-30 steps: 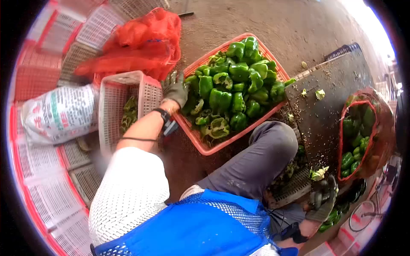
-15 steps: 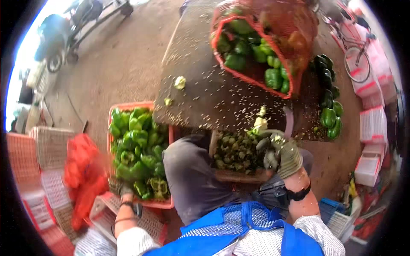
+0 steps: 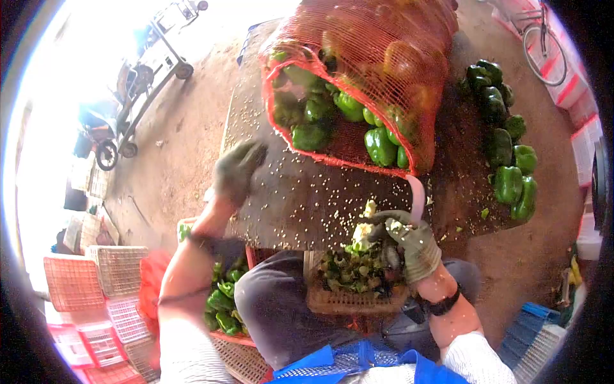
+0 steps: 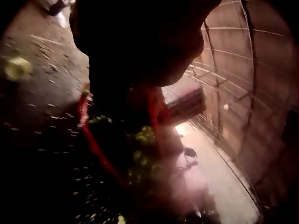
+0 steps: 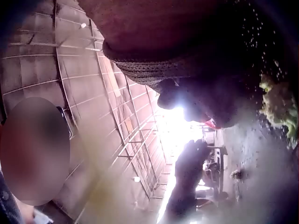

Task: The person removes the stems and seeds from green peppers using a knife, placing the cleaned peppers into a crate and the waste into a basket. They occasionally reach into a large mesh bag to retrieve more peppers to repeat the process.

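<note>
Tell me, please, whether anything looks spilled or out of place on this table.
Pale seeds are scattered loose across the tabletop, like spilled debris. The red mesh bag lies on its side with its mouth gaping, green bell peppers exposed inside.

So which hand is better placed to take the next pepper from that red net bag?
Probably the left hand: it hovers near the open mouth of the net bag and looks empty, while the right hand seems to hold a curved blade.

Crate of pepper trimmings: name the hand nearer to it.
Right. The right hand is at the crate's right end; the left hand is farther, over the left side of the dark board.
</note>
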A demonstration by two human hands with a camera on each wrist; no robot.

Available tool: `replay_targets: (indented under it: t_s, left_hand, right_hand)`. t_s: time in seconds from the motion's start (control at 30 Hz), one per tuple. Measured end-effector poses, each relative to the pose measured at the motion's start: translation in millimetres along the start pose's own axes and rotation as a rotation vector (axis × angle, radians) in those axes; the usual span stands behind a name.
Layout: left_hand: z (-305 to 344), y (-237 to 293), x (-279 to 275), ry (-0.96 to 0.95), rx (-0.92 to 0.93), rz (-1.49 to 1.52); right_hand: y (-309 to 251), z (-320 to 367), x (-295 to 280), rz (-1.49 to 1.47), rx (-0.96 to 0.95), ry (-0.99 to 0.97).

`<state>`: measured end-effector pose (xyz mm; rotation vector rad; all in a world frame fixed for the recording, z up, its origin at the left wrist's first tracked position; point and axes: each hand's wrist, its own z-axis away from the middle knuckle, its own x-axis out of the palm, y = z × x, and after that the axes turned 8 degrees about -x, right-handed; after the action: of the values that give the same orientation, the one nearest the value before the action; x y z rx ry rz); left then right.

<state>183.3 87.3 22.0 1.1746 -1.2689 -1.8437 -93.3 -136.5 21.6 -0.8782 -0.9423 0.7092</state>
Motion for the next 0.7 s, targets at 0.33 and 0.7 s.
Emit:
replay_targets:
  t_s: [0.33, 0.7]
  left_hand:
    - [-255, -81, 35, -0.173, -0.251, 0.128]
    - [-152, -55, 95, -0.121, 0.630, -1.562]
  right_hand:
    - [-8, 3, -61, 0.135, -0.076, -0.044]
    - [-29, 17, -50, 0.151, -0.027, -0.122]
